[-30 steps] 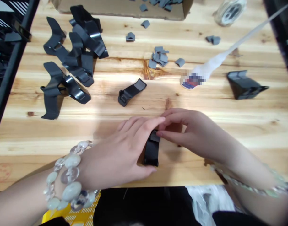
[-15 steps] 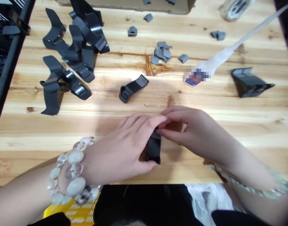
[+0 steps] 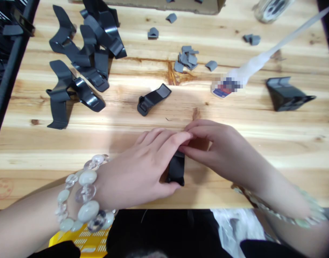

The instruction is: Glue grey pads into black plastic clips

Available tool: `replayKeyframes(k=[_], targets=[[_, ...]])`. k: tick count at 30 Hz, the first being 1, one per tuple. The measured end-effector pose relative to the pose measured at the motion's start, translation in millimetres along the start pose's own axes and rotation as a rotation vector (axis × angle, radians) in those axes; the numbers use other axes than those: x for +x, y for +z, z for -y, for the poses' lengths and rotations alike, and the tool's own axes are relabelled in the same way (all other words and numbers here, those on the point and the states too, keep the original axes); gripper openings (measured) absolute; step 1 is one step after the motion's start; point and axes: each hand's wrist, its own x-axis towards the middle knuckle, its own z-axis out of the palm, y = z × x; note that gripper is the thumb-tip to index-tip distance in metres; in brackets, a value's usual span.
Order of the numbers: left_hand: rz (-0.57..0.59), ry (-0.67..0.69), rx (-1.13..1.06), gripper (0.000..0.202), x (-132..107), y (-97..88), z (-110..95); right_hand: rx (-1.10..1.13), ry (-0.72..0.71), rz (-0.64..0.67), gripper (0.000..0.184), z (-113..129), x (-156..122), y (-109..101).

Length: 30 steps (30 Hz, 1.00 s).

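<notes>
A small black plastic clip [image 3: 176, 168] lies at the front of the wooden table, partly covered by my fingers. My left hand [image 3: 142, 165] wraps around it, the thumb at its near end and the fingers over its far end. At that far end my right hand [image 3: 210, 147] pinches, thumb and fingertips pressed together; a grey pad edge seems to show there, but the fingertips hide most of it. Beyond my hands lies a similar black clip [image 3: 154, 99] with a grey pad on its far end.
Curved black plastic parts [image 3: 83, 57] are heaped at the left. Small grey pads [image 3: 186, 59] lie scattered in the middle. A white glue bottle [image 3: 234, 80] with a long nozzle lies to the right, near a black bracket [image 3: 286, 95]. A cardboard box [image 3: 180, 8] stands at the back.
The view has shifted slightly. Both hands stay on the clip in nearly the same pose; the right fingertips now cover a little more of its far end.
</notes>
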Motion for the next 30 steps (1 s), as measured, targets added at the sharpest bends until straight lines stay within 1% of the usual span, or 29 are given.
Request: replayKeyframes(k=[4, 10, 14, 19, 22, 25, 27, 30], targets=[[0.013, 0.015, 0.043, 0.077, 0.0, 0.2, 0.3, -0.019, -0.013, 0.004, 0.010, 0.3, -0.3, 0.0], [0.001, 0.060, 0.052, 0.074, 0.0, -1.0, -0.5, -0.082, 0.005, 0.029, 0.006, 3.6, -1.1, -0.9], [0.012, 0.062, 0.094, 0.074, 0.5, -1.7, -0.7, -0.084, 0.015, 0.021, 0.003, 3.6, -1.5, -0.6], [0.002, 0.061, 0.095, 0.074, 1.4, -1.1, -1.1, -0.098, 0.002, 0.027, 0.003, 3.1, -1.4, -1.3], [-0.009, 0.067, 0.089, 0.075, 1.0, -0.9, -1.6, -0.091, 0.013, 0.026, 0.006, 2.7, -1.5, -2.7], [-0.012, 0.065, 0.091, 0.075, 0.0, -1.1, -1.8, -0.096, 0.037, 0.014, 0.015, 1.3, -1.5, -2.6], [-0.011, 0.063, 0.094, 0.075, -0.3, -1.4, -1.9, -0.125, 0.025, -0.005, 0.021, 0.0, -1.4, -1.1], [-0.008, 0.062, 0.107, 0.075, 0.4, -1.7, -2.2, -0.178, -0.010, -0.024, 0.024, -1.9, -1.2, 1.8]])
